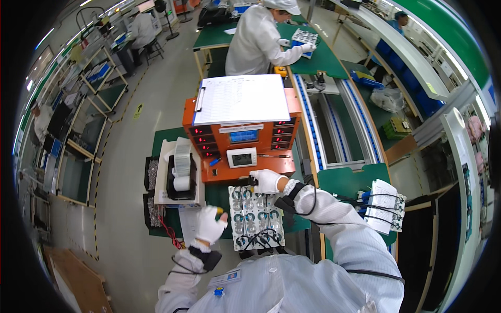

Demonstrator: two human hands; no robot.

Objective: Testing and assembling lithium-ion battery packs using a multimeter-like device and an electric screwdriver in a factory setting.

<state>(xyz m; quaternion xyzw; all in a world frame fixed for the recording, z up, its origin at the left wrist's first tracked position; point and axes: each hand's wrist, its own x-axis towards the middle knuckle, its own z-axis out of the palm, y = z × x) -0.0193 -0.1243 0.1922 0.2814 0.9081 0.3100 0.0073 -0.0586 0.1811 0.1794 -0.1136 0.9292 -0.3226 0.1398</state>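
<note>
My right hand (268,181), in a white glove, is closed around a small black part (253,180) at the far edge of a white tray (257,247). Rows of round clear pieces with teal rings (250,216) fill that tray, and black cables (263,237) lie across its near end. Left of the tray, my left hand (210,227) is raised with its gloved fingers curled and the thumb tip bare. Something yellow shows at its fingertips; whether it is held or worn I cannot tell.
An orange test box (209,172) with red displays stands beyond the tray, bearing a clipboard (241,99) and a small white meter (242,158). A label printer (181,175) sits left. Papers (382,206) cover another tray at right. A co-worker (255,41) works ahead beside a conveyor (339,125).
</note>
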